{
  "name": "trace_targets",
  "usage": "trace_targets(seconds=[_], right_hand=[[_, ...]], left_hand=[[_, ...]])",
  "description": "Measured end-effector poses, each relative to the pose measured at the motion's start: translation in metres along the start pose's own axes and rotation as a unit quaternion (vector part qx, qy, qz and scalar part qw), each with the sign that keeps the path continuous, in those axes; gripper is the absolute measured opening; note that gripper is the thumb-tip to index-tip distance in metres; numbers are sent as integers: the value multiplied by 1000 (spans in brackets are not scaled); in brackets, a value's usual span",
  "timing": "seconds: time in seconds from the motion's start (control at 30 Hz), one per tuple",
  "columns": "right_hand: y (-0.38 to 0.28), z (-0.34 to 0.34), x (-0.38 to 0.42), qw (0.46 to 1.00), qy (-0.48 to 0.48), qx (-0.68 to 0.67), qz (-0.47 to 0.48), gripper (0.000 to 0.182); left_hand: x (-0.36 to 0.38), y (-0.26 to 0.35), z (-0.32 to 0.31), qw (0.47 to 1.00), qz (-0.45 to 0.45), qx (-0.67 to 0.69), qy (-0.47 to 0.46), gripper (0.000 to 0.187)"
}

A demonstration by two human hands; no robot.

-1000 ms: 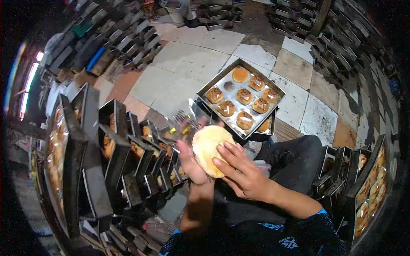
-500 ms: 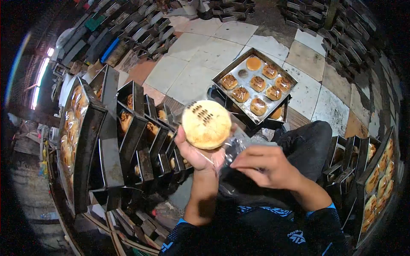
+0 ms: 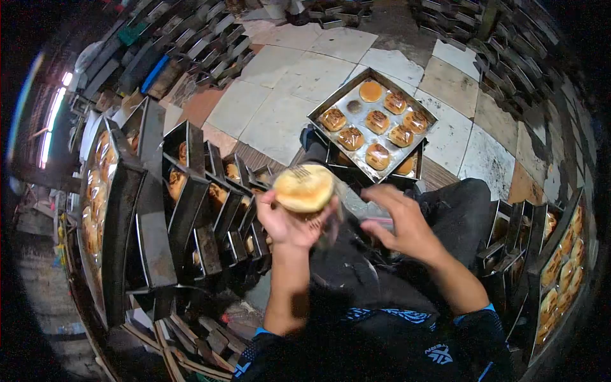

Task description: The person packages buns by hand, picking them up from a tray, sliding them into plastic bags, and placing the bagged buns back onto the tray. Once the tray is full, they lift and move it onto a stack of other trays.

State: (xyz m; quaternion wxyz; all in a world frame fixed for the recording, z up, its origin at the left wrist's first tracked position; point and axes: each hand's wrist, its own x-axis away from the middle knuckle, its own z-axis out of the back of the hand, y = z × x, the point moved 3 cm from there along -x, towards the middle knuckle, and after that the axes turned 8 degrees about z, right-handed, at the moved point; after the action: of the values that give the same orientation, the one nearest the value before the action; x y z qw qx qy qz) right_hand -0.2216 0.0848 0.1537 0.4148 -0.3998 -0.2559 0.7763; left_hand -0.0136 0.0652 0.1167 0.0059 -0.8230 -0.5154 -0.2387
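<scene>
A round pale-golden bun [image 3: 304, 189] with rows of dark marks on top rests tilted in my left hand [image 3: 291, 230], whose fingers curl up around its underside. Clear plastic hangs at the bun's right side, blurred. My right hand [image 3: 407, 224] is apart from the bun, above my lap, with thumb and fingers spread and nothing visible in them. Beneath its fingers, shiny clear plastic [image 3: 377, 220] lies on my lap. Beyond both hands is a square metal tray [image 3: 339, 153] holding several browned buns [image 3: 377, 121] and one smooth orange bun [image 3: 370, 91].
The tray sits on another tray with buns. Stacked metal trays of buns [image 3: 149, 239] stand close on my left, and more trays [image 3: 541, 280] on my right. Worn floor tiles [image 3: 273, 95] stretch ahead, with piled empty tins [image 3: 210, 44] behind.
My right hand has let go of the plastic near the bun, and its pinched fingers have spread. The bun has tilted and dropped slightly in my left hand. The view has shifted a little.
</scene>
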Motion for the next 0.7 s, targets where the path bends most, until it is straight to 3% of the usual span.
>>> trace_targets(seconds=[0.03,0.1,0.13,0.17,0.2,0.23,0.27,0.3,0.33,0.37,0.43,0.5,0.53,0.57,0.6,0.63,0.7], right_hand=[[-6,2,-1,994,85,56,24,37],[-20,5,-4,982,121,-26,145,30],[-29,9,-6,970,158,3,184,22],[-29,8,-5,963,201,-24,178,16],[-20,3,-4,964,229,-59,124,13],[-11,-2,-3,959,256,-96,71,11],[-8,-5,-3,959,256,-96,74,11],[-1,-10,0,955,250,-161,1,8],[5,-15,3,941,240,-225,-76,7],[4,-13,1,941,236,-227,-81,7],[-6,-1,-14,957,149,-234,-84,11],[-16,10,-27,977,116,-174,-39,14],[-21,13,-32,982,155,-78,74,15],[-28,14,-35,964,190,20,186,17],[0,-13,-24,951,231,-25,205,19],[24,-38,-33,972,182,12,146,13],[70,-76,-28,987,94,-125,-31,8]], left_hand=[[3,-12,-6,998,10,-34,44,72],[10,-46,-15,998,-10,-69,-4,63],[18,-59,-15,995,-14,-90,34,62],[25,-71,-14,991,-18,-114,70,62],[7,-85,33,985,-135,-106,-3,57],[11,-87,36,935,-200,-263,128,48],[12,-78,21,889,-295,-330,117,45],[14,-69,7,828,-387,-391,105,41],[16,-58,12,819,-376,-425,86,36],[23,-44,20,809,-362,-459,70,31],[34,-13,9,633,-479,-601,91,15],[62,7,-14,486,-560,-663,101,15],[60,14,-8,486,-560,-663,104,15],[58,19,1,441,-605,-658,81,14],[53,21,14,396,-648,-648,60,12],[30,23,49,397,-643,-647,100,10],[18,20,54,402,-576,-673,233,10]])
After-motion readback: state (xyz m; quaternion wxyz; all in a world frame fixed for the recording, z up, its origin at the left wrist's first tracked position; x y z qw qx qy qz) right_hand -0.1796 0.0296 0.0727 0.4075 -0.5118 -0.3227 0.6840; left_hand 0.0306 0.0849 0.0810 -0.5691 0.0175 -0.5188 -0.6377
